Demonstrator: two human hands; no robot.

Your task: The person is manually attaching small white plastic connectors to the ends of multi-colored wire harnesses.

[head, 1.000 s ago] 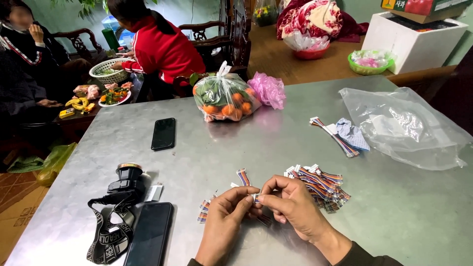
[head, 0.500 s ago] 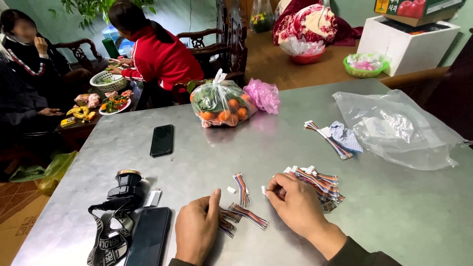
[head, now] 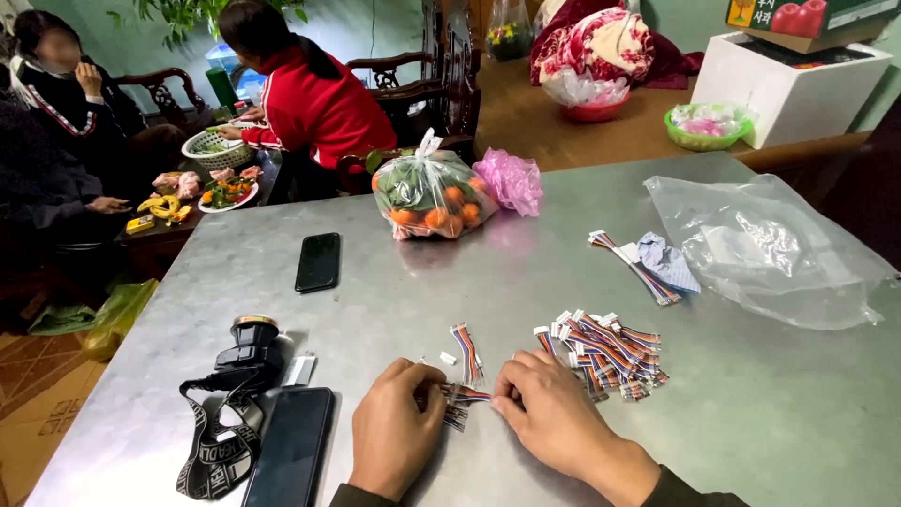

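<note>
My left hand (head: 394, 430) and my right hand (head: 554, 418) rest side by side on the metal table (head: 394, 291) near its front edge. Between their fingertips lies a short bundle of multicoloured wires with white connectors (head: 466, 396); both hands pinch it against the table. Another short wire bundle (head: 466, 340) lies just beyond them. A pile of the same coloured wire bundles (head: 605, 353) sits right of my right hand.
A black phone (head: 292, 449) and a black headlamp with strap (head: 235, 394) lie at the left. Farther back are a second phone (head: 318, 262), a bag of oranges (head: 434, 199), a pink bag (head: 511, 180), a clear plastic bag (head: 765, 249). Two people sit beyond the table.
My hands came down from holding a bundle above the table, spread apart briefly, then closed together again on a wire bundle lying on the table.
</note>
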